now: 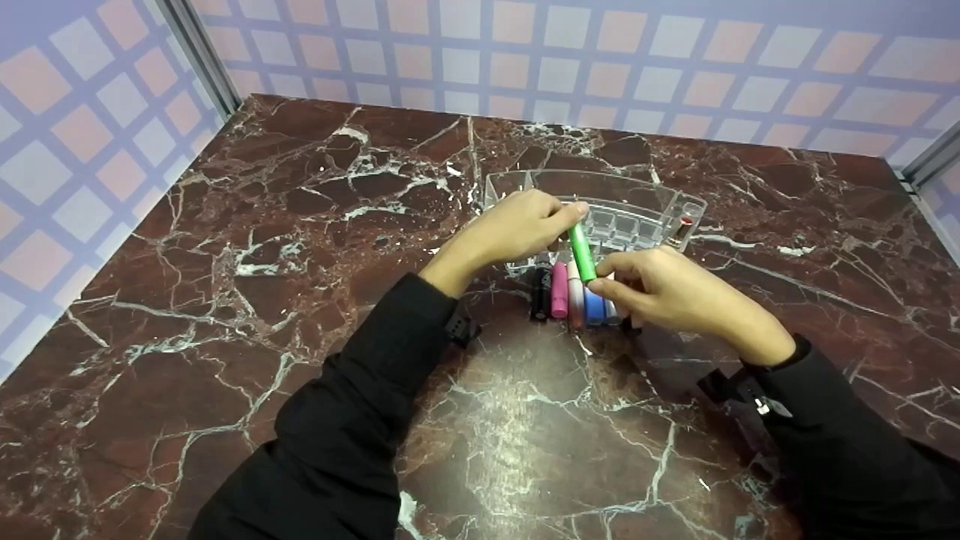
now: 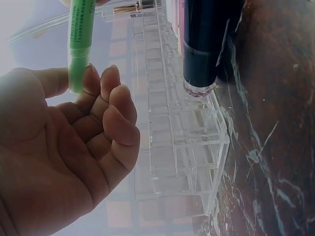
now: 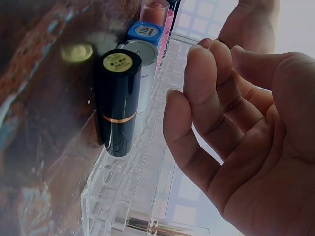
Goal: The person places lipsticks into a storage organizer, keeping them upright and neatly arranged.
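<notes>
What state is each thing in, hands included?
Green tube: tilted, pinched at both ends
Left hand: pinching its far end
Right hand: pinching its near end
Clear organizer: standing on the table
Pink tube: lying by the organizer's front
Blue tube: lying in the same row

A black left sleeve (image 1: 337, 405) fills the bottom of the head view left of centre, its matte cloth puffed and creased in soft folds. At the lower right of that view is a matching black right sleeve (image 1: 847, 442), ending in a narrow cuff (image 1: 801, 349). A small black device (image 1: 463, 330) sits at the left wrist near the centre; a blocky black mount (image 1: 721, 385) juts from the right one, with a shiny silver-coloured fitting (image 1: 765, 406) beside it. The left hand (image 1: 517, 225) and right hand (image 1: 664, 289) are bare, with slim fingers and lined palms
</notes>
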A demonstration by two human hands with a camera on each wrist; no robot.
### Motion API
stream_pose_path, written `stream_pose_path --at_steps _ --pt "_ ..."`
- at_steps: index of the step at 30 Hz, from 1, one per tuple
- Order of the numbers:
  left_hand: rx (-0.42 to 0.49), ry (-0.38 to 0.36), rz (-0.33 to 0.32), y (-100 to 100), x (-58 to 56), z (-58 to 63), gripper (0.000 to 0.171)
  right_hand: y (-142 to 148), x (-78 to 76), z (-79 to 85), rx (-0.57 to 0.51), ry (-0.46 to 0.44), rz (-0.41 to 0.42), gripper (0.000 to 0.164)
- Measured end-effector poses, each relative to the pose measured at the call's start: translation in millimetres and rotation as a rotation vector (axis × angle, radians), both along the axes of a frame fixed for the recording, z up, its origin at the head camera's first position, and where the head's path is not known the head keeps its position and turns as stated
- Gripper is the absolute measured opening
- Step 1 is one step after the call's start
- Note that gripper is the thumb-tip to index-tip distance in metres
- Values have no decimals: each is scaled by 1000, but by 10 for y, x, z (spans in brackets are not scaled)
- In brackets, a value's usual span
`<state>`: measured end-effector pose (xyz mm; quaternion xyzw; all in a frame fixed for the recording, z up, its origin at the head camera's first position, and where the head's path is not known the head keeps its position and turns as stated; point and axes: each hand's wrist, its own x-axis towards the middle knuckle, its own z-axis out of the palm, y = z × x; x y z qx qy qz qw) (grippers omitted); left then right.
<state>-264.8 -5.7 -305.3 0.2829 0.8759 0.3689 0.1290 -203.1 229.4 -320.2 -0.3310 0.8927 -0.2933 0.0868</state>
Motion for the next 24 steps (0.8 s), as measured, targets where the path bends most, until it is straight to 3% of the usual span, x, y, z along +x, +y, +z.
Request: stream_pose_path --at_steps 13,24 --pt "-12 55 -23 26 38 24 49 -35 29 -2 -26 75 53 17" --pt "-36 68 -33 41 45 23 51 -59 59 8 -13 55 48 19"
